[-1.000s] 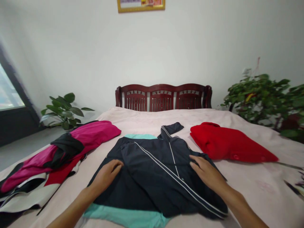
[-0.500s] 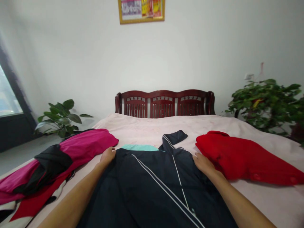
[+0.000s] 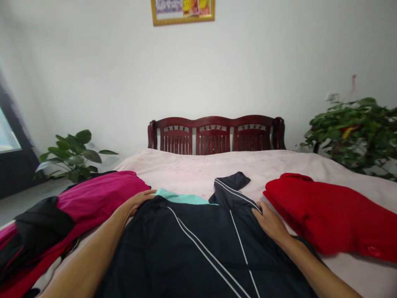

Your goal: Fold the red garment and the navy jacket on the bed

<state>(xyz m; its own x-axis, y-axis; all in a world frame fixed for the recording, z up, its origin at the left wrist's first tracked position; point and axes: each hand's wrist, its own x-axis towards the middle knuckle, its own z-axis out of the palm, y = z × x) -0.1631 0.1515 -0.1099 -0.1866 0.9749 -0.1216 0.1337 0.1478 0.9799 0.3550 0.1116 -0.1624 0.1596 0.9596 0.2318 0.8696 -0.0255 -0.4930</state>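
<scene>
At the far left, a dark frame (image 3: 9, 116) borders a bright pane, and a leafy potted plant (image 3: 74, 153) stands by the wall, just beyond the edge of the bed (image 3: 176, 169). On the bed's left side lies a magenta garment (image 3: 102, 192) with a black part bunched across it; red and white cloth (image 3: 49, 269) shows beneath. Next comes the left hand (image 3: 141, 200), touching the far left corner of a dark navy jacket (image 3: 173, 248), its fingers at the edge of a turquoise cloth (image 3: 182, 198); whether it grips there I cannot tell.

The jacket lies spread on the bed, in front of the person, with white double stripes slanting across it. The turquoise cloth peeks out along its far edge. Beyond, a carved red-brown headboard (image 3: 214, 134) stands against the wall, below a gold-framed picture (image 3: 183, 12). Right of centre, a striped dark sleeve (image 3: 232, 182) extends past the jacket's far edge, bent to the right.

The right hand (image 3: 273, 221), well apart from the left, pinches the jacket's right edge between thumb and fingers. Just beside it lies a folded red garment (image 3: 328, 211). At the far right, a bushy green plant (image 3: 356, 132) grows below a wall socket (image 3: 331, 97).
</scene>
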